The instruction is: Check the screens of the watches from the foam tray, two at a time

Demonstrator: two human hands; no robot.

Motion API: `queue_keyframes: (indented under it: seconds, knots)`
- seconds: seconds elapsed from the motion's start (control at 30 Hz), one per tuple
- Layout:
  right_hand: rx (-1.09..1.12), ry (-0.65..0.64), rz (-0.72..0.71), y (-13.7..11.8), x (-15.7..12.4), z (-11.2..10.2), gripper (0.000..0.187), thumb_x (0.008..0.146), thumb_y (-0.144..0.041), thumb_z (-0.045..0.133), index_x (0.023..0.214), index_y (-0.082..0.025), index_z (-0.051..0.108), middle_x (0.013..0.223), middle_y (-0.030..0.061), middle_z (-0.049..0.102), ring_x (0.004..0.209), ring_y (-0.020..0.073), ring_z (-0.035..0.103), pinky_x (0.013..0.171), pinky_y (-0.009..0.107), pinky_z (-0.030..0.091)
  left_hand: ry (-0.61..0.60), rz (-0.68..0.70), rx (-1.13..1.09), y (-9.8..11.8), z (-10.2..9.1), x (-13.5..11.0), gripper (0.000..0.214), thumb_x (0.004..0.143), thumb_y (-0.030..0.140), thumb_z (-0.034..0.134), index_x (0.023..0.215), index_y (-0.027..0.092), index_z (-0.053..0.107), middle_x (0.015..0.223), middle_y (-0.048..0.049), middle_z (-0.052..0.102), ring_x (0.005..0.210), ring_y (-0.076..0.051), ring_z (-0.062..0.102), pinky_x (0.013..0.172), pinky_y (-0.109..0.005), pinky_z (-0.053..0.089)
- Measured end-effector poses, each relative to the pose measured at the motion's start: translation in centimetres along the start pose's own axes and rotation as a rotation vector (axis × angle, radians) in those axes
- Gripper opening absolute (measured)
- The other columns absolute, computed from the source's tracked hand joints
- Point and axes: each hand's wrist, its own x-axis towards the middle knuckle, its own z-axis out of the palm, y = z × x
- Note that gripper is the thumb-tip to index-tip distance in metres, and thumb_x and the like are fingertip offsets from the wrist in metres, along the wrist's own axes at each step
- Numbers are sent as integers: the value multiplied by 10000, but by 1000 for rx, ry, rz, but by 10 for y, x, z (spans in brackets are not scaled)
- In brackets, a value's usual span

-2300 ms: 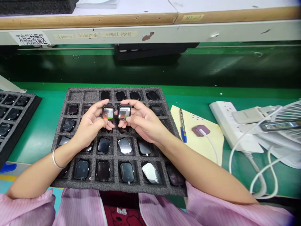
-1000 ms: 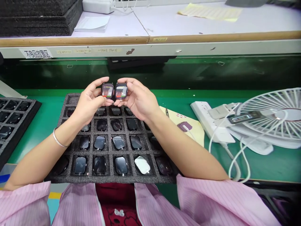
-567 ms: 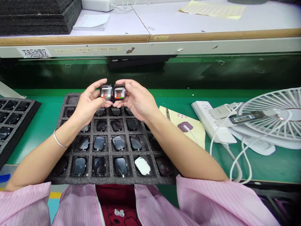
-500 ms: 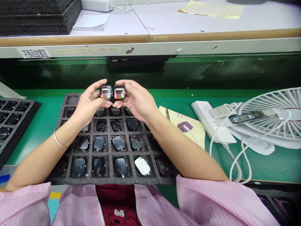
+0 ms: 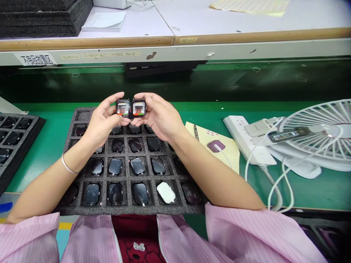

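Note:
My left hand (image 5: 102, 122) pinches a small square watch body (image 5: 123, 107) with a lit screen. My right hand (image 5: 160, 117) pinches a second lit watch body (image 5: 138, 107) right beside it, the two nearly touching. Both are held up above the far rows of a dark foam tray (image 5: 71, 130) whose cells hold several dark watch bodies, one of them lying white side up (image 5: 166, 192) in the front row. A thin bracelet circles my left wrist.
A second foam tray (image 5: 33, 128) with more watch bodies lies at the left. To the right are a yellow paper with a pen (image 5: 196, 132), a purple charging puck (image 5: 215, 146), a white power strip (image 5: 248, 140), cables and a white fan (image 5: 323, 135). A shelf edge (image 5: 175, 54) runs behind.
Since 2.3 s ago both hands have lifted the two watch bodies from over the tray's middle rows toward its far edge. In the last half second they have held almost still.

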Motion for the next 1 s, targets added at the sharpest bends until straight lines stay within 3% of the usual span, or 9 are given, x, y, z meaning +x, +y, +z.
queue_keyframes:
  seconds: [0.27,0.43,0.57,0.77,1.0]
  knots:
    - [62,-18,52,-2,-16,2,395,940,-539,756,1169,-239,639,879,10,726,683,176,745,670,317,615,18,-4,38,1,3,-16,620,709,89,764,1303,229,655,988,-6,767,704,-138,751,777,-286,660]
    - [139,-33,173,-1,-45,10,328,949,-402,710,1210,-227,619,867,3,752,721,181,769,707,328,629,35,-54,45,-2,5,-45,618,726,98,774,1314,206,619,988,3,762,695,-115,752,720,-234,659]
    - [160,-60,214,8,-60,13,380,870,-248,714,1232,-223,603,908,-17,759,745,162,773,749,333,638,39,-96,18,-12,3,-60,627,712,67,750,1309,204,615,1004,14,768,703,-87,753,715,-191,650]
    - [132,-89,181,21,-58,10,496,787,-132,733,1250,-230,586,961,-16,769,771,140,770,756,301,633,38,-102,-17,-23,-2,-58,655,688,41,737,1308,218,620,1003,19,774,726,-85,757,741,-186,646]
    - [121,-102,137,29,-52,5,496,784,-119,735,1245,-225,587,955,-14,763,776,141,774,749,295,636,4,-80,-20,-33,-10,-47,608,709,48,750,1281,219,633,973,22,770,720,-88,753,741,-192,636]
